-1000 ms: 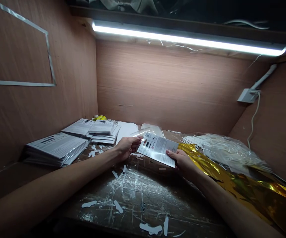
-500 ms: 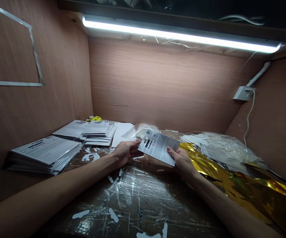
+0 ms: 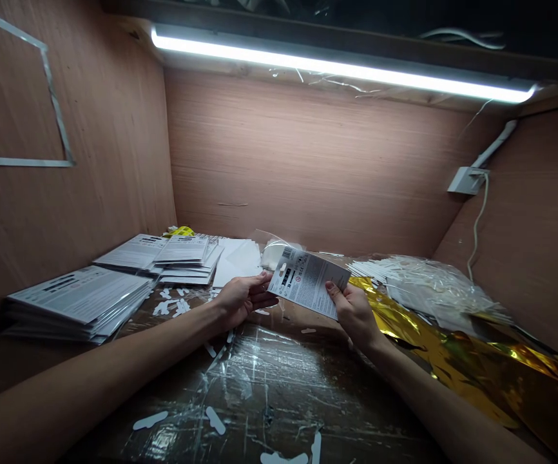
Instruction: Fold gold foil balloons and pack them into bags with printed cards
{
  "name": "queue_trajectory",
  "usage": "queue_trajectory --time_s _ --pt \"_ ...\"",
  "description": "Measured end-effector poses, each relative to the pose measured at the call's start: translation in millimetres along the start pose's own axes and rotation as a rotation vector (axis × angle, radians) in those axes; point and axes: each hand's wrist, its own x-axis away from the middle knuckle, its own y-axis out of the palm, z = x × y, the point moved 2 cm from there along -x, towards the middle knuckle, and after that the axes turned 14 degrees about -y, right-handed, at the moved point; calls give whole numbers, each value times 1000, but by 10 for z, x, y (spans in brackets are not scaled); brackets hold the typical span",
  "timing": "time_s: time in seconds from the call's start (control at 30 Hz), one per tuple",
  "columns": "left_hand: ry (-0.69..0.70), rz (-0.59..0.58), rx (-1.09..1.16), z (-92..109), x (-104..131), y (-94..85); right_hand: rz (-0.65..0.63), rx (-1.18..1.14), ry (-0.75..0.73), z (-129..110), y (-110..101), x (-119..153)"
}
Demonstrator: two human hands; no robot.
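Note:
A grey-and-white printed packaging card is held tilted above the table, its text side facing me. At its right end my right hand grips it, thumb on the front and the fingers behind. My left hand is at the opposite end, thumb and fingers closed at the edge beside the white hang-hole slot. Behind the card's top left corner a clear plastic film catches the light; whether it is joined to the card I cannot tell.
Stacks of printed cards lie at the left, with white sheets beside them. Small white cut-outs litter the film-covered table. Gold foil and a plastic bag of white sticks lie right. Wooden walls surround the table.
The view has shifted slightly, so the surroundings appear a little further left. The card stays between both hands, and the clear film behind it now stands up higher.

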Motion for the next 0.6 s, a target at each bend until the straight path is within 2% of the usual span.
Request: queue_trajectory --time_s 0.17,0.3,0.43,0.6 --pt "12 30 -6 -49 73 81 -6 110 -44 38 -3 27" --pt "19 15 -30 -96 69 100 -52 45 -15 26 56 56" --pt "145 58 25 -56 29 68 -177 -98 67 -85 178 130" --pt "263 128 116 64 2 10 -340 -253 29 -221 257 183"
